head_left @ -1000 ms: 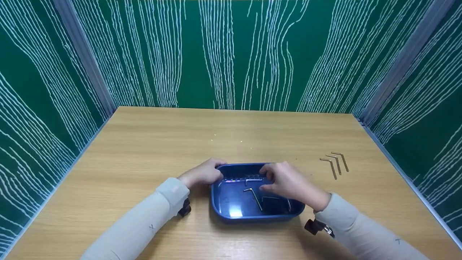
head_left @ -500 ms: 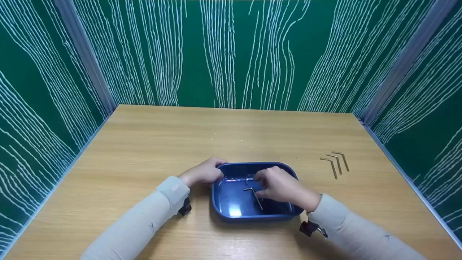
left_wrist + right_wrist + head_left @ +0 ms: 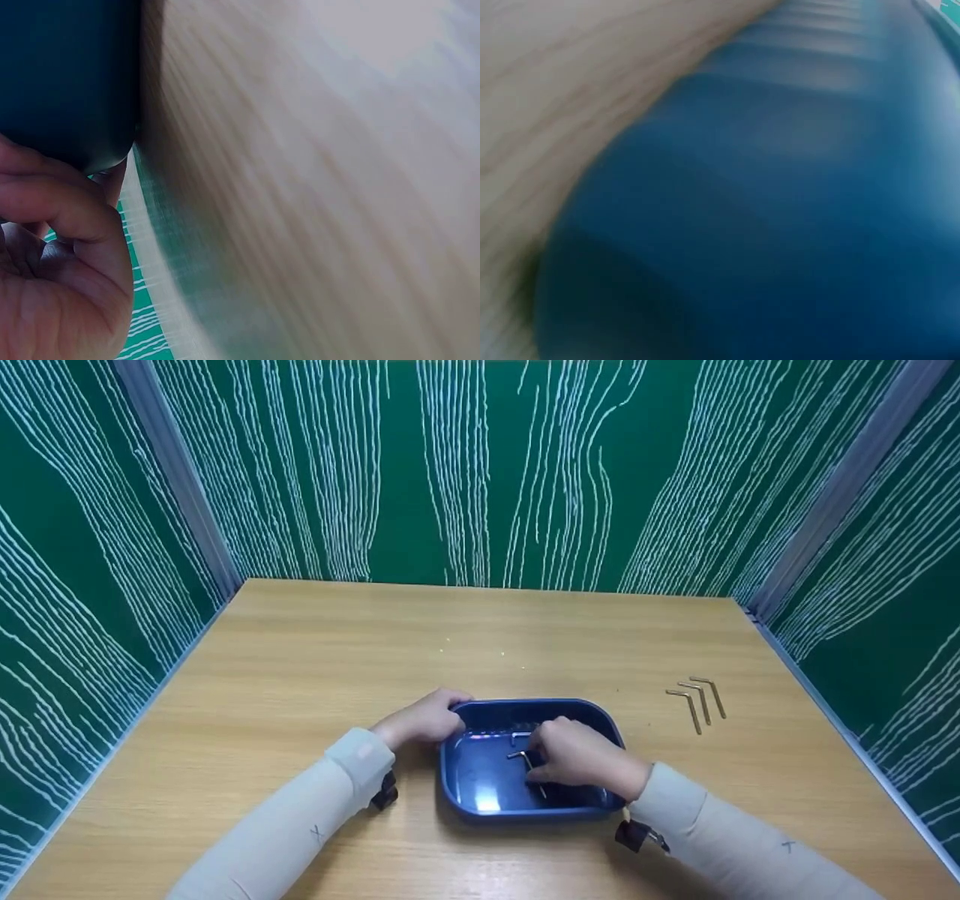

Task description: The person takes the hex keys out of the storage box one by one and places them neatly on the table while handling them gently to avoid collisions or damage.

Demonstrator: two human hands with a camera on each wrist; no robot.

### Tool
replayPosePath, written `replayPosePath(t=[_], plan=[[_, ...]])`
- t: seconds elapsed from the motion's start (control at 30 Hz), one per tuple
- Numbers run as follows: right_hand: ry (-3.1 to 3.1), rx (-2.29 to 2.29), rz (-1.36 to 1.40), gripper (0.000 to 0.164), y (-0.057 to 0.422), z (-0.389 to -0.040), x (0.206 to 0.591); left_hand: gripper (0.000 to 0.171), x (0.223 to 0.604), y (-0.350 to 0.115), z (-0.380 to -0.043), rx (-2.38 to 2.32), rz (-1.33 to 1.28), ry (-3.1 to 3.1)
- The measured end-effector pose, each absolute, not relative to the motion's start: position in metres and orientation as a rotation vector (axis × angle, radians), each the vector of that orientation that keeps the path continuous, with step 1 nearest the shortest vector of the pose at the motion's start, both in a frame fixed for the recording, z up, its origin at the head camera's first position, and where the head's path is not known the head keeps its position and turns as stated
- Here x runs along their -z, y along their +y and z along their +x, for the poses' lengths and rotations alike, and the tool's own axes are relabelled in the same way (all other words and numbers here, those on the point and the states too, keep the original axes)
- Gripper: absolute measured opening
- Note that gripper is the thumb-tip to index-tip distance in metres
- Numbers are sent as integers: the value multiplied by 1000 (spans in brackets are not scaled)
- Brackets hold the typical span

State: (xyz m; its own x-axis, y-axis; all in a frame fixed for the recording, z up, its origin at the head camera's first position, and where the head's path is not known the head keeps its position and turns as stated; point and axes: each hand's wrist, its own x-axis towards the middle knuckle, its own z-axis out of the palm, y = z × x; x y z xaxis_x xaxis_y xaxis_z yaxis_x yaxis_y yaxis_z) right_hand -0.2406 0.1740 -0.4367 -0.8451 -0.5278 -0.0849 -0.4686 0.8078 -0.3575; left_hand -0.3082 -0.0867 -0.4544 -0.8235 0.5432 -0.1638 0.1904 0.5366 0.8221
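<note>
A blue rectangular tray (image 3: 487,813) stands on the table in the head view. My left hand (image 3: 431,716) grips its far left corner; in the left wrist view that hand's curled fingers (image 3: 67,206) lie against the tray's outer wall (image 3: 67,75). My right hand (image 3: 577,754) is inside the tray, thumb and fingers bent down at an L-shaped hex key (image 3: 517,754). Whether they pinch this key is hidden. Another hex key (image 3: 519,735) lies behind it, partly covered by the hand. The right wrist view shows only the tray's wall (image 3: 780,187), blurred.
Three hex keys (image 3: 703,703) lie side by side on the wooden table (image 3: 337,637), right of the tray. Small pale specks (image 3: 502,653) dot the table behind it. Green walls (image 3: 525,472) with white lines enclose the table at the back and sides.
My right hand has moved left and lower into the tray, over to the middle hex key, and its fingers have drawn closer together. The left hand and the tray stay in place.
</note>
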Motion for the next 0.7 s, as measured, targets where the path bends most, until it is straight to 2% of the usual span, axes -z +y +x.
replayPosePath(t=[0.2,0.43,0.7], plan=[[2844,455,-898,24,173,-243,440,38,455,-87,-307,-1219,606,2360],[2779,515,-950,7,169,-241,440,34,455,-87,-307,-1227,616,2355],[2769,474,-991,12,167,-242,442,33,455,-87,-307,-1235,609,2352]])
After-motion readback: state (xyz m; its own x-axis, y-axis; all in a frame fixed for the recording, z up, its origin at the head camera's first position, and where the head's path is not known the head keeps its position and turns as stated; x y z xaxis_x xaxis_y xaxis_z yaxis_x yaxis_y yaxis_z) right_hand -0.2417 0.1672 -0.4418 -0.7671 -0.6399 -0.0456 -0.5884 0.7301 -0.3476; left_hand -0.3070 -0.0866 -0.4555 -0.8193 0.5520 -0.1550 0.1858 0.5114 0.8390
